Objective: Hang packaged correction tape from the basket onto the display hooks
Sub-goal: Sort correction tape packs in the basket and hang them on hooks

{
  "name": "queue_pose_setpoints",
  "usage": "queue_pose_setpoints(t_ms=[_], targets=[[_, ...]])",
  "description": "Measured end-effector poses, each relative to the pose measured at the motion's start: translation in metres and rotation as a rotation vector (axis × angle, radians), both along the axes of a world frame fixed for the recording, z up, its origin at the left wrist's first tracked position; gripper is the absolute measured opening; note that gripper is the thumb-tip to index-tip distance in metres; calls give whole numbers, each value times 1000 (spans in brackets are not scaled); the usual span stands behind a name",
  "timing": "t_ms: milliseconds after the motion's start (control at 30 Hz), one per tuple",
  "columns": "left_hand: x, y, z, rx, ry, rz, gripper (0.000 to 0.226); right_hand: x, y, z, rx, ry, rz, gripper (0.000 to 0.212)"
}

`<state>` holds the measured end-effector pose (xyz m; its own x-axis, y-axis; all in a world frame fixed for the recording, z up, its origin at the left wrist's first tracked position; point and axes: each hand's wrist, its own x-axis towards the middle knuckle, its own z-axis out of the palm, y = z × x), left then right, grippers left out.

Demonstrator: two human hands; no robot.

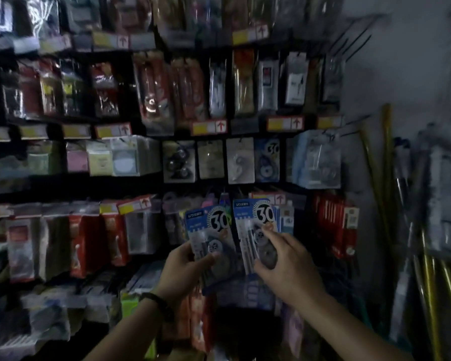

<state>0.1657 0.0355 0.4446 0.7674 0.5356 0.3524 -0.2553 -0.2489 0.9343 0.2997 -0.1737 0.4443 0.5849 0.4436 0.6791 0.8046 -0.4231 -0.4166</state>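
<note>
Two blue correction tape packs marked "30" are held up in front of a dark display wall. My left hand (186,269) grips the lower part of the left pack (208,230). My right hand (287,261) pinches the right pack (255,222), which fronts a small stack of like packs on the rack. One more blue "30" pack (267,160) hangs on a hook in the row above. Bare black hooks (354,40) stick out at the upper right of the rack. No basket is in view.
Rows of packaged stationery fill the rack, with yellow and red price tags (210,127) on the rails. Red packs (333,225) hang right of my hands. Yellow and grey poles (387,157) lean against the grey wall at the right.
</note>
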Motion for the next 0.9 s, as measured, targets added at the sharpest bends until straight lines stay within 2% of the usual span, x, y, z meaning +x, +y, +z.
queue_pose_setpoints(t_ms=[100, 433, 700, 900], targets=[[8, 8, 37, 120, -42, 5, 34, 25, -3, 35, 21, -43, -64, 77], [64, 25, 118, 161, -92, -32, 35, 106, 21, 129, 74, -95, -217, 71], [97, 25, 137, 226, -88, -68, 33, 141, 37, 152, 117, -195, -310, 71], [109, 29, 141, 235, -80, -70, 34, 152, 43, 156, 44, -216, -332, 70]])
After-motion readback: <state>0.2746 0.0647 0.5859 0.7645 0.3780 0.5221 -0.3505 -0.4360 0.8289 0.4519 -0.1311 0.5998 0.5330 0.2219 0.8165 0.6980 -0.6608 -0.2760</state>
